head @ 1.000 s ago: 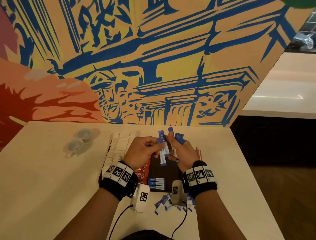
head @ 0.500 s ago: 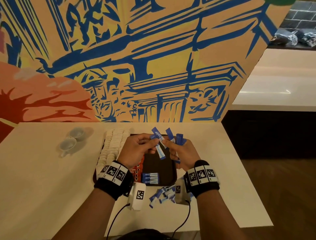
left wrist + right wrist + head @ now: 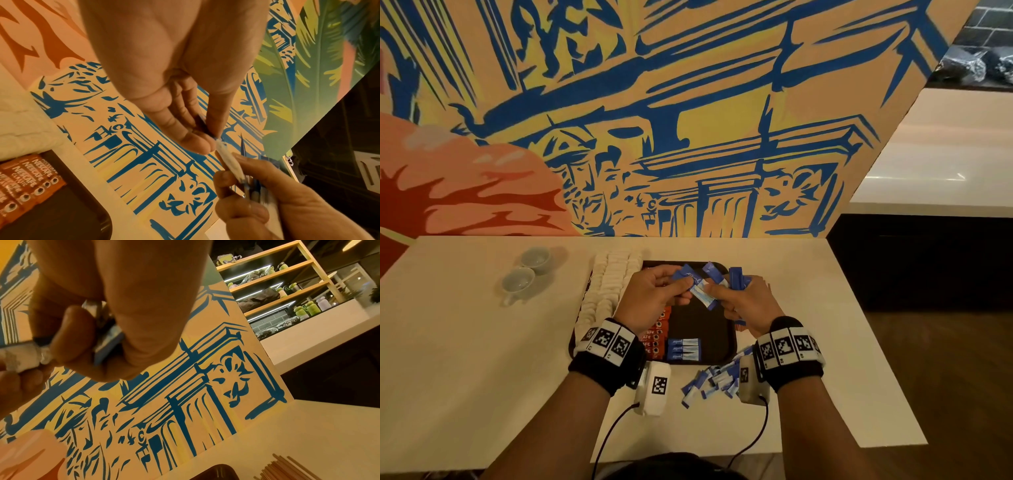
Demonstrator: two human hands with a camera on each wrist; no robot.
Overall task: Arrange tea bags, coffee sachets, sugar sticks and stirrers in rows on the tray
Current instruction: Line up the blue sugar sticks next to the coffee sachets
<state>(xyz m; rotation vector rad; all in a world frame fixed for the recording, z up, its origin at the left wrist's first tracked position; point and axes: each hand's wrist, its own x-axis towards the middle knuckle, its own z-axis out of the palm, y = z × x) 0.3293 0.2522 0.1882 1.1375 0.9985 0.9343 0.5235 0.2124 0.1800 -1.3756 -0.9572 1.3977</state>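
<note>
Blue and white sugar sticks are what both hands are busy with, held up over the far half of the dark tray. The left hand pinches one sugar stick between thumb and fingertips, its lower end pointing toward the right hand, which grips a fanned bunch of sugar sticks with fingers curled round them. In the left wrist view that single stick runs from the left fingertips down into the right hand's grasp. On the tray, a short row of sugar sticks lies at the near edge, beside the orange coffee sachets, with white tea bags in a long row along the tray's left side. A loose heap of sugar sticks sits on the table just in front of the tray, and wooden stirrers lie to the tray's right. Two small cups stand well to the left.
</note>
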